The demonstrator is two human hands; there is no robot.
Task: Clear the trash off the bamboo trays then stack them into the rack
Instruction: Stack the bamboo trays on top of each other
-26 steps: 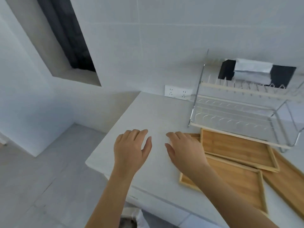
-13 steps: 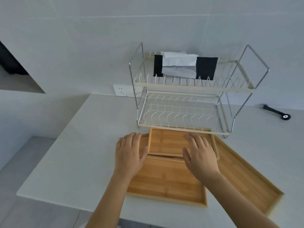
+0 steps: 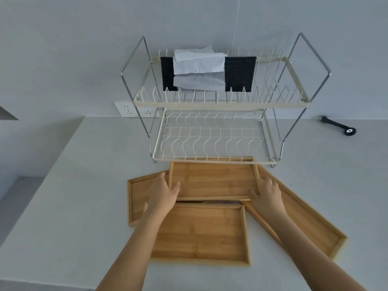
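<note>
The top tray point(image 3: 213, 181), lying across the other trays just in front of the rack point(image 3: 212, 131), is gripped at both short rims by the left hand point(image 3: 163, 195) and right hand point(image 3: 266, 193). Looks stiff, light, probably smooth, so the rims are best pinched.

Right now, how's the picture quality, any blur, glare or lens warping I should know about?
Head view: soft, even light with no glare; only faint shadows under the rack. The wide-angle lens splays the rack's side frames outward. Both the left hand and the right hand look slightly soft at the top tray; the trays' grain stays readable.
</note>
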